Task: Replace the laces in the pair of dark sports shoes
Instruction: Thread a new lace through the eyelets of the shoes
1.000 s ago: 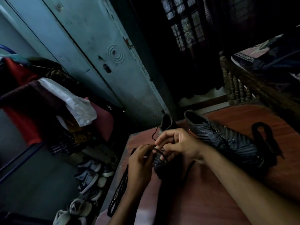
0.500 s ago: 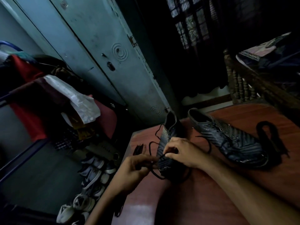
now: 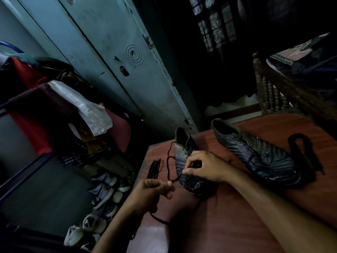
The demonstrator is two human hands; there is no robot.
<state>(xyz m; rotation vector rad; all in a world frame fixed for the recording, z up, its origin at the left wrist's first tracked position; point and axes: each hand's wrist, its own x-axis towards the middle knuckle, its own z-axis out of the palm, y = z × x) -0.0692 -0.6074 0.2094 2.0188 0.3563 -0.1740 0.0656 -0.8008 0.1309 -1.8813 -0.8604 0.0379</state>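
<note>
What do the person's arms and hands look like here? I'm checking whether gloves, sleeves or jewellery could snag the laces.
Both forearms are bare as far as the frame shows; no sleeve is in view. The left hand and the right hand wear no gloves. I can make out no ring, watch or bracelet, though the light is dim. The fingernails look short.

Our left hand [image 3: 154, 189] sits near and to the left, fingers curled, thumb and forefinger pinched together, its forearm running down toward the near edge. Our right hand [image 3: 204, 166] lies farther right, knuckles up, fingertips pinched, forearm stretching away to the near right.
</note>
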